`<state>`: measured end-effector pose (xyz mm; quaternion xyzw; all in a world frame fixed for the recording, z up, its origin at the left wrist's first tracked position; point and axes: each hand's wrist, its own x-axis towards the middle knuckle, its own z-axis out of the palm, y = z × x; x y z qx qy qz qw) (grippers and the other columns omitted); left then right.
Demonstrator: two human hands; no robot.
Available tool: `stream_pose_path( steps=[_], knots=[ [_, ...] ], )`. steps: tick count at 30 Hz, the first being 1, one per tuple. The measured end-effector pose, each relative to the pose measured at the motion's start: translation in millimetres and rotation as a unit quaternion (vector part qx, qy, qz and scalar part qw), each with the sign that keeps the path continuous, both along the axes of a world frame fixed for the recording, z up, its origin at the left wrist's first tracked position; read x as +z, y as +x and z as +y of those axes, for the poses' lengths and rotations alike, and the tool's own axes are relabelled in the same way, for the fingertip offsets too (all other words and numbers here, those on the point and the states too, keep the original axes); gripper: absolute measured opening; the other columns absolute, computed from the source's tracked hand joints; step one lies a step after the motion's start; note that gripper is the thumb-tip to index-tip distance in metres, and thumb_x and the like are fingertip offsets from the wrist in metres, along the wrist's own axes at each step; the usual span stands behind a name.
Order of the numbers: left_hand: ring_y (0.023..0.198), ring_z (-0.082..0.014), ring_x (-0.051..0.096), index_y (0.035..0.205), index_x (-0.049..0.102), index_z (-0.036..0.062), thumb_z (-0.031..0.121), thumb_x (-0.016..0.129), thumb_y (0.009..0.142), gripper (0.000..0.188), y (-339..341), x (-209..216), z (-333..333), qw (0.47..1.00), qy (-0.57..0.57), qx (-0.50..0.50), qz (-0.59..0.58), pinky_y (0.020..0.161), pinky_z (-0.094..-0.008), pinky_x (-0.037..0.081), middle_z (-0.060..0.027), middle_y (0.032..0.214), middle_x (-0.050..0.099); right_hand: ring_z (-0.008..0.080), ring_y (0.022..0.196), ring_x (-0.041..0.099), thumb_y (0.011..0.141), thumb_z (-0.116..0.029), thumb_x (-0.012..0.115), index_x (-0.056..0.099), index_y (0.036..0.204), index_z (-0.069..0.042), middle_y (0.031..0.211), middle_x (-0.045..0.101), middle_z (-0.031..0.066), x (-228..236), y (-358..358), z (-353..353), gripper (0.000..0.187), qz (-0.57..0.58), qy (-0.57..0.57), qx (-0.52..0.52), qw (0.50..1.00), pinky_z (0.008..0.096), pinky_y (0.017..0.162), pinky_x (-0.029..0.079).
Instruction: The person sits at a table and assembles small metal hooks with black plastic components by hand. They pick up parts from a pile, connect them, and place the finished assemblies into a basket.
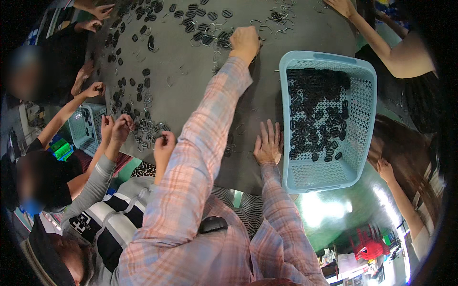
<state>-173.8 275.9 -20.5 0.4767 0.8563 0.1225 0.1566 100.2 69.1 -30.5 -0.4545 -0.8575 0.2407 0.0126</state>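
Head view showed the left hand (244, 43) fisted over small black oval plastic rings (210, 35) beyond the pale blue perforated plastic basket (363, 114); the right hand (268, 143) lay flat, empty, bracing beside it

L hand (244, 44) on black clips (210, 38)

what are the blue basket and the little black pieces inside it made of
The blue basket looks like moulded plastic: pale, matte, with a regular grid of holes in its walls and floor. The small black pieces in it look like hard plastic rings, dark with a slight sheen, though they are too small to be sure.
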Motion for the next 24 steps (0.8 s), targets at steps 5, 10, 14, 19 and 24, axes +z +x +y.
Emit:
stream_pose_path(
  steps=[5, 10, 14, 19, 24],
  knots=[
    [0.084, -0.0277, 0.066, 0.102, 0.066, 0.0106, 0.024, 0.072, 0.074, 0.031, -24.3, -12.0, 42.4, 0.844, 0.173, 0.155, -0.484, 0.078, -0.0377, 0.051, -0.0122, 0.089, 0.068, 0.0286, 0.135, 0.029, 0.087, -0.023, 0.05, 0.041, 0.138, -0.022, 0.148, 0.029, 0.0002, 0.9, 2.0, 0.3, 0.051, 0.013, -0.008, 0.0, 1.0, 0.045, 0.112, 0.021],
    [0.081, -0.0239, 0.066, 0.095, 0.069, 0.0122, 0.034, 0.082, 0.063, 0.041, -29.7, -25.6, 91.5, 0.996, 0.082, -0.016, -0.029, 0.078, -0.035, 0.051, -0.0101, 0.086, 0.069, 0.0289, 0.138, 0.023, 0.087, -0.024, 0.049, 0.036, 0.141, -0.024, 0.147, 0.029, 0.0015, 0.0, -0.1, -3.8, 0.055, 0.024, -0.03, 0.009, 0.999, 0.0471, 0.114, 0.017],
    [0.084, -0.0256, 0.066, 0.093, 0.068, 0.0122, 0.032, 0.082, 0.063, 0.039, -14.2, -11.9, 90.9, 0.994, -0.018, -0.025, -0.108, 0.076, -0.0376, 0.05, -0.0094, 0.087, 0.069, 0.0297, 0.136, 0.026, 0.086, -0.022, 0.051, 0.039, 0.139, -0.023, 0.146, 0.032, 0.0027, -2.4, 2.3, -2.8, 0.054, 0.043, -0.025, -0.004, 0.999, 0.0459, 0.113, 0.019],
    [0.073, -0.0216, 0.064, 0.098, 0.065, 0.0111, 0.019, 0.078, 0.072, 0.03, -5.8, 17.7, 43.6, 0.985, 0.122, -0.103, 0.067, 0.065, -0.0356, 0.05, -0.0045, 0.079, 0.066, 0.0302, 0.135, 0.028, 0.087, -0.019, 0.051, 0.043, 0.136, -0.02, 0.145, 0.034, 0.0027, 1.5, 1.8, 1.2, 0.05, 0.043, -0.004, -0.007, 0.999, 0.0446, 0.112, 0.023],
    [0.083, -0.0203, 0.061, 0.09, 0.066, 0.0052, 0.031, 0.08, 0.068, 0.037, -50.0, 43.8, -12.3, 0.846, 0.113, 0.133, -0.503, 0.072, -0.0334, 0.048, -0.0083, 0.09, 0.066, 0.029, 0.136, 0.026, 0.087, -0.019, 0.051, 0.046, 0.134, -0.02, 0.145, 0.034, 0.0019, 6.1, -1.0, 3.8, 0.047, 0.053, -0.01, -0.006, 0.999, 0.0435, 0.113, 0.024]
  ],
)
